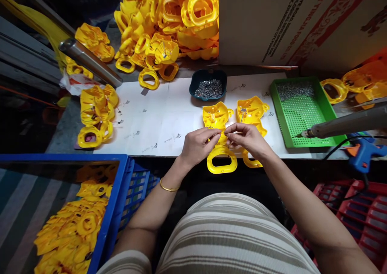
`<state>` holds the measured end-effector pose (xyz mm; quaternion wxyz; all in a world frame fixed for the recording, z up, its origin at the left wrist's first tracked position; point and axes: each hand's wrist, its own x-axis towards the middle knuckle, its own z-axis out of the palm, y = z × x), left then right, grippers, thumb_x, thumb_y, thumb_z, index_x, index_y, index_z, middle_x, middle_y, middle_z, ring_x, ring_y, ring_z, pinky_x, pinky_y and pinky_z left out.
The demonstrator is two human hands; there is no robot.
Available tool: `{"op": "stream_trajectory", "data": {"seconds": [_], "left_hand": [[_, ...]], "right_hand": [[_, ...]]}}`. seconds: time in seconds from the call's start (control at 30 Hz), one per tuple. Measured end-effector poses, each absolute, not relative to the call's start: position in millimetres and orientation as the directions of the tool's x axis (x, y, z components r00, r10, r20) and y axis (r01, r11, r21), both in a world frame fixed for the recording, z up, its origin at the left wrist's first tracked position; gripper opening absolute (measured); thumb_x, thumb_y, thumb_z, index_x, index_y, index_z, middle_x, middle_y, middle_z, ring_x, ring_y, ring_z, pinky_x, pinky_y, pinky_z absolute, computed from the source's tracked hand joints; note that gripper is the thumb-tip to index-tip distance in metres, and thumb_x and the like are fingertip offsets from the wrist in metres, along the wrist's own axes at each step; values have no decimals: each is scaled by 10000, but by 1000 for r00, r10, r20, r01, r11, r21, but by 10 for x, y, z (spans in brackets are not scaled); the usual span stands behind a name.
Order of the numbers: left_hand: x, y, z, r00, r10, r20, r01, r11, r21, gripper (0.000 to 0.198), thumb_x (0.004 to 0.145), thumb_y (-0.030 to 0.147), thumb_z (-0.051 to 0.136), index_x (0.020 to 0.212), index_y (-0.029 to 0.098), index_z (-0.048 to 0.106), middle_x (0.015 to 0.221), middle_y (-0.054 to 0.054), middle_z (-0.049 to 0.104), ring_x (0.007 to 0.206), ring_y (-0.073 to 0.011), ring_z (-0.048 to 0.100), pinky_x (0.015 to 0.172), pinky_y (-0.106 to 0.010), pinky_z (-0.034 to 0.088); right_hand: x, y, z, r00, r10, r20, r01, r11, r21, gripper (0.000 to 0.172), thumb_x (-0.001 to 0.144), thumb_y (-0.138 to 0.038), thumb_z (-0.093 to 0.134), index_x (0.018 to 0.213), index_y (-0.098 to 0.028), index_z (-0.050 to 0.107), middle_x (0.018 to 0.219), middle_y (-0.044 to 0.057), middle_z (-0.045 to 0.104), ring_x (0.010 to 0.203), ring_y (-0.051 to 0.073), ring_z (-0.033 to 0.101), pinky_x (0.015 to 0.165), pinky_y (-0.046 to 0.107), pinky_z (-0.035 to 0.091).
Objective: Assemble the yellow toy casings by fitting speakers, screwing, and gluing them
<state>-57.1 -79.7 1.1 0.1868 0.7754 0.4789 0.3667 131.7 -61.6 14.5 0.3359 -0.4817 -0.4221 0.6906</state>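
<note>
Striped shirt below, fingers pinched.
Left hand and right hand seemingly clamp a thin wire above a yellow shell on white board; short, steady grips should guide it.

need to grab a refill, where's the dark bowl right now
In the head view, the dark bowl sits upper middle on the white sheet, just beyond a yellow shell and left of the green tray.

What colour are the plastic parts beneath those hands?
Yellow plastic parts, seen best in the head view.
</note>
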Motion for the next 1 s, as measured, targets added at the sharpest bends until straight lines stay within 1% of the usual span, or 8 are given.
{"op": "stream_trajectory", "data": {"seconds": [0.17, 0.27, 0.37, 0.47, 0.57, 0.63, 0.87, 1.0], "left_hand": [[-529, -827, 28, 208, 904, 373, 610, -418, 673, 114, 854, 200, 660, 905, 182, 759, 851, -40, 771, 710, -137, 711, 657, -215, 529], [-509, -846, 33, 199, 912, 358, 613, -400, 681, 105, 846, 198, 669, 890, 176, 762, 857, -37, 775, 719, -137, 719, 653, -205, 530], [-515, -856, 47, 196, 908, 371, 650, -404, 644, 115, 855, 216, 667, 914, 182, 760, 887, -32, 777, 748, -145, 730, 669, -205, 538], [-533, -857, 62, 191, 898, 397, 685, -412, 601, 123, 864, 222, 665, 939, 187, 756, 881, -22, 778, 723, -137, 731, 658, -196, 536], [-533, -857, 66, 216, 884, 415, 664, -444, 602, 119, 868, 210, 663, 947, 181, 748, 893, -23, 778, 741, -133, 734, 680, -190, 544], [-521, -859, 64, 235, 861, 450, 643, -486, 592, 115, 875, 195, 653, 943, 167, 742, 899, -32, 776, 771, -137, 734, 715, -194, 550], [-559, -889, -10, 83, 854, 514, 656, -435, 617, 231, 903, 223, 615, 1117, 157, 671, 895, -30, 723, 653, -75, 640, 680, -184, 546], [-605, -975, -169, -20, 880, 475, 643, -353, 679, 414, 870, 262, 644, 1270, 187, 565, 1218, -98, 581, 894, -132, 639, 716, -232, 568]], "right_hand": [[1301, -639, 29, -317, 900, -300, 13, -312, -950, 298, 654, -376, 764, 834, -159, 668, 713, 5, 676, 604, 109, 640, 575, 234, 536], [1297, -657, -50, -236, 968, -83, 175, -42, -984, 226, 714, -358, 738, 817, -172, 661, 777, 22, 687, 626, 121, 634, 584, 251, 525], [1311, -661, -76, -199, 969, 144, 379, 211, -901, 135, 800, -318, 682, 822, -186, 666, 801, 29, 704, 683, 140, 656, 644, 268, 527], [1334, -658, -49, -241, 946, 219, 553, 319, -770, 142, 866, -312, 624, 910, -197, 696, 882, 46, 725, 711, 154, 674, 661, 278, 524], [1330, -662, -18, -243, 930, 277, 712, 365, -600, 191, 897, -314, 586, 972, -207, 725, 1022, 80, 706, 754, 179, 676, 652, 296, 510], [1314, -663, -15, -246, 922, 300, 736, 379, -561, 199, 905, -284, 571, 987, -203, 733, 1016, 89, 706, 812, 202, 683, 678, 305, 510], [1324, -614, -50, -205, 952, 226, 564, 304, -768, 106, 847, -251, 660, 878, -187, 739, 848, 46, 754, 735, 172, 689, 698, 283, 518], [1326, -622, -39, -227, 961, 156, 564, 260, -784, 94, 818, -264, 695, 843, -192, 750, 785, 32, 749, 669, 156, 666, 645, 267, 489]]}}
